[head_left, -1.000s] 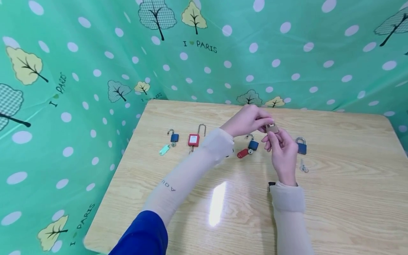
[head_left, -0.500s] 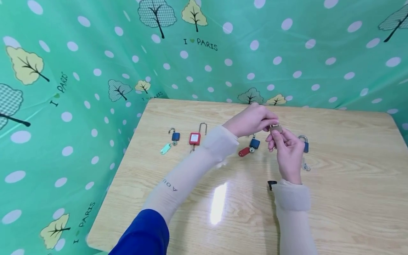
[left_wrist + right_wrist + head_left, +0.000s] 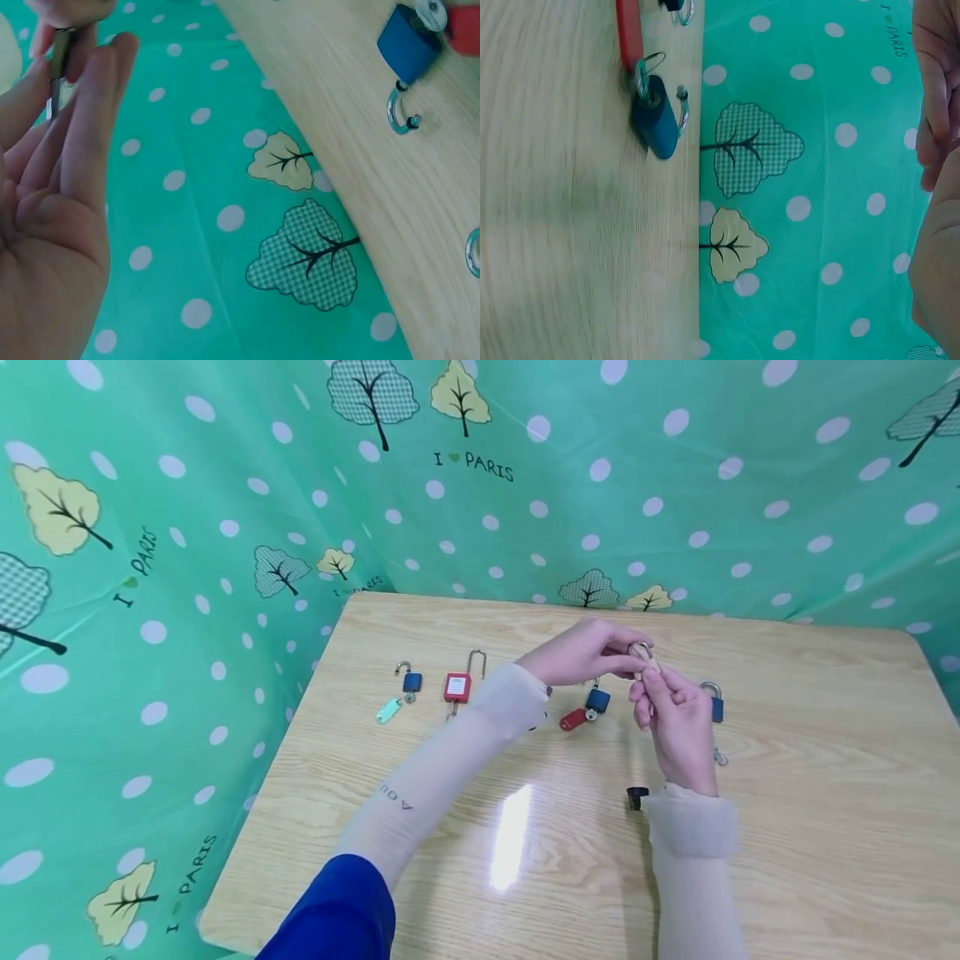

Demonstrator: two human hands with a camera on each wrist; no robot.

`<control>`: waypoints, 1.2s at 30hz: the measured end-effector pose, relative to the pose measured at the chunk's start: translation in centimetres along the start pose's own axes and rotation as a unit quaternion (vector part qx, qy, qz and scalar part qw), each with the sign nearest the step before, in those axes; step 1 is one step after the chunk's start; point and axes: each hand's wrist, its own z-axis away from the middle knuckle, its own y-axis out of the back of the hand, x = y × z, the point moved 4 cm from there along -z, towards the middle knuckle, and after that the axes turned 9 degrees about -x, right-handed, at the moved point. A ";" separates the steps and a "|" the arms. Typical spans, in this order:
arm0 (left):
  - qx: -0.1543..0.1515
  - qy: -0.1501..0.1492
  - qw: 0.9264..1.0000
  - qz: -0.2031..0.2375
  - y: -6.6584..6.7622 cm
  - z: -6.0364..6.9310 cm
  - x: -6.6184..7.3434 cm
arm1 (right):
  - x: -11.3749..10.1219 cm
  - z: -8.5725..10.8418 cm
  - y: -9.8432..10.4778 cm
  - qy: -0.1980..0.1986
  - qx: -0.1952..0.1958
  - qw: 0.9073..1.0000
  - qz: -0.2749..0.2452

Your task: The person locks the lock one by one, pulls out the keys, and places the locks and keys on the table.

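Note:
Both hands meet above the back of the table, around a small brass padlock (image 3: 641, 652). The left hand (image 3: 588, 652) pinches its shackle end from the left, while the right hand (image 3: 681, 722) grips the body between thumb and fingers. Seen in the left wrist view, the padlock (image 3: 60, 64) is edge-on at the fingertips of the left hand (image 3: 64, 202); fingers cover much of it. In the right wrist view the right hand (image 3: 939, 259) is at the right edge, and the padlock cannot be made out.
On the table (image 3: 570, 877) lie a blue padlock with green tag (image 3: 412, 682), a red padlock (image 3: 456, 687), a blue padlock (image 3: 597, 700) with red tag, another blue padlock (image 3: 716, 708) with keys, and a black object (image 3: 637, 797). Patterned green cloth (image 3: 540, 527) stands behind.
Compared with a second ago, both hands are slightly further right. The brass padlock has turned, so its broad face, visible before, is now mostly hidden by fingers.

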 end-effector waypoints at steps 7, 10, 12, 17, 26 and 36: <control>-0.017 0.048 0.994 -0.094 -0.4 0.0 0.2 | 0.2 -0.2 0.0 -0.018 0.037 0.999 0.015; -0.014 0.052 0.990 -0.130 -0.9 -0.2 0.4 | 0.3 0.0 0.1 -0.024 0.063 0.998 0.014; -0.006 0.045 0.990 -0.131 -1.2 -0.3 0.5 | 0.2 0.0 0.2 -0.024 0.076 0.997 0.007; 0.019 0.002 0.993 -0.118 -1.6 -0.4 0.5 | 0.0 0.0 0.3 -0.011 0.096 0.995 -0.013; 0.018 -0.003 0.997 -0.075 -1.8 -1.3 -0.3 | 0.4 0.0 0.9 -0.026 0.077 0.997 -0.014; -0.037 0.095 0.993 -0.063 -3.5 -3.0 -3.3 | 2.5 -0.1 2.9 -0.132 0.036 0.981 0.136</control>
